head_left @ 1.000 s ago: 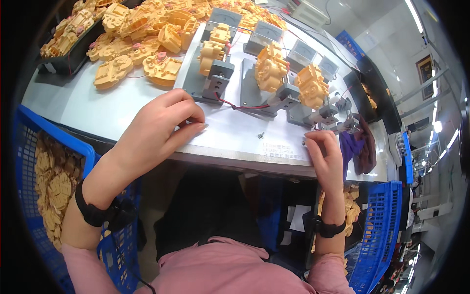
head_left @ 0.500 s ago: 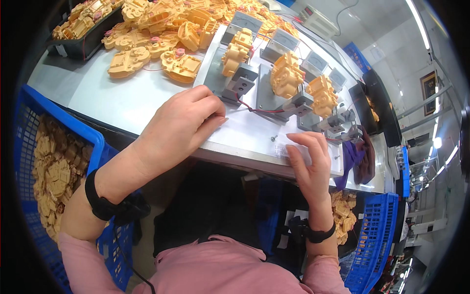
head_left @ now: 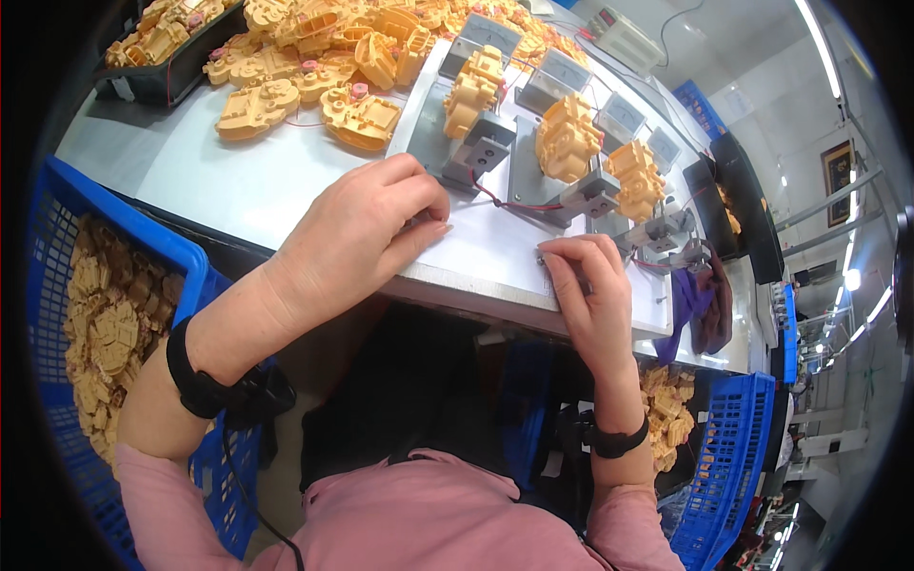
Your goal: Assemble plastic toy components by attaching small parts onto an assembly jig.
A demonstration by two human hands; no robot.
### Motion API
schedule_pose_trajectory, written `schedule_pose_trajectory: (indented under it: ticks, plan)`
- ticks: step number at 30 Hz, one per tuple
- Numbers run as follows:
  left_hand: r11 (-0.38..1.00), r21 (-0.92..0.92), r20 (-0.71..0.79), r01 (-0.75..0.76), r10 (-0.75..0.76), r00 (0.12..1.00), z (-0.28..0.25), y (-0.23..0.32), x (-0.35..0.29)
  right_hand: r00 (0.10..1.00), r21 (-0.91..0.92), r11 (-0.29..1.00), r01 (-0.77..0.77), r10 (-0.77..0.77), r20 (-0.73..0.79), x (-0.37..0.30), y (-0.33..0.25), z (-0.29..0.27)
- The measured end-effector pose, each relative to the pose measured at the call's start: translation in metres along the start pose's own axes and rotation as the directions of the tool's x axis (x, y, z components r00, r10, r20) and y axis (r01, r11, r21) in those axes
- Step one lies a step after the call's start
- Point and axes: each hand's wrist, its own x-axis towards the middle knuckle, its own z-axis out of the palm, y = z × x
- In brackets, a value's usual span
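My right hand (head_left: 592, 290) pinches a small metal screw (head_left: 541, 259) that stands in the front of the white board (head_left: 476, 249). My left hand (head_left: 362, 228) rests at the left front edge of the board, its fingers curled in; whatever they hold, if anything, is hidden. Beyond my hands, three yellow plastic housings sit in grey metal fixtures: a left housing (head_left: 473, 92), a middle housing (head_left: 568, 140) and a right housing (head_left: 636, 181). Red and black wires (head_left: 500, 203) run between the fixtures. Behind them stand several analog panel meters (head_left: 484, 40).
Loose yellow housings (head_left: 360, 116) are heaped at the back left, beside a black bin (head_left: 143, 81) of more. Blue crates of housings stand below the table: a left crate (head_left: 205, 285) and a right crate (head_left: 728, 447). A purple cloth (head_left: 685, 319) hangs at the table's right edge.
My right hand has moved up and left to the screw, and its thumb and forefinger have closed together there. My left hand stays curled at the board's edge. The view has shifted slightly.
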Motion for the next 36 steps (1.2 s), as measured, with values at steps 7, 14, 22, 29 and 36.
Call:
schedule_pose_trajectory:
  ticks: [7,14,22,29,36]
  plan:
    - [1.0,-0.006,0.007,0.023,-0.023,1.0,-0.001,0.003,0.001,0.999,-0.011,0.999,0.039,-0.039,-0.012,-0.002,0.004,0.0]
    - [0.999,0.021,-0.003,0.026,-0.025,1.0,0.0,0.002,0.0,0.99,-0.076,0.995,0.064,-0.073,-0.117,-0.008,0.002,-0.01]
    - [0.999,-0.032,-0.026,0.033,-0.034,0.999,0.002,0.006,0.002,0.978,-0.131,0.974,-0.184,0.168,-0.125,-0.033,0.038,-0.07]
    - [0.999,-0.012,-0.003,0.048,-0.048,0.999,0.0,0.002,-0.001,0.98,-0.139,0.976,-0.166,0.148,-0.131,-0.037,0.043,-0.048]
    - [0.999,-0.021,0.01,0.039,-0.039,0.999,-0.002,0.007,0.003,0.97,-0.122,0.987,-0.101,0.07,-0.232,-0.033,0.028,-0.045]
